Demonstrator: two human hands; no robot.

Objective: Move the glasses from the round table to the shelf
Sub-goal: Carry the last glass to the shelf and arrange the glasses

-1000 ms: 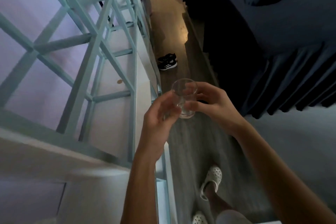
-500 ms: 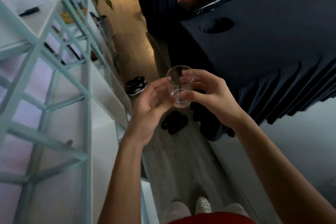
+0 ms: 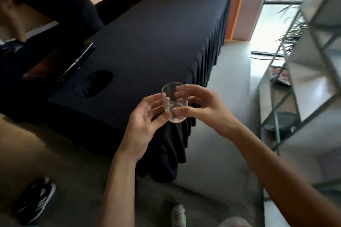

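Note:
A small clear drinking glass (image 3: 175, 101) is held upright in front of me, above the corner of a long table. My right hand (image 3: 206, 110) grips it from the right, thumb on the near side and fingers behind. My left hand (image 3: 145, 121) touches its lower left side with thumb and fingertips, palm turned up. The pale green lattice shelf (image 3: 302, 72) stands at the right edge of the view, well apart from the glass. No round table is in view.
A long table in dark pleated cloth (image 3: 156, 38) fills the middle, with a dark object (image 3: 94, 84) and a laptop-like item (image 3: 60, 64) on it. Black sneakers (image 3: 35, 201) lie on the floor at lower left. My white clog (image 3: 178, 214) is below. A bright doorway is at far right.
The view has swung round: the shelf, earlier on the left, now stands on the right, and the dark table lies ahead. Both hands keep the glass between them.

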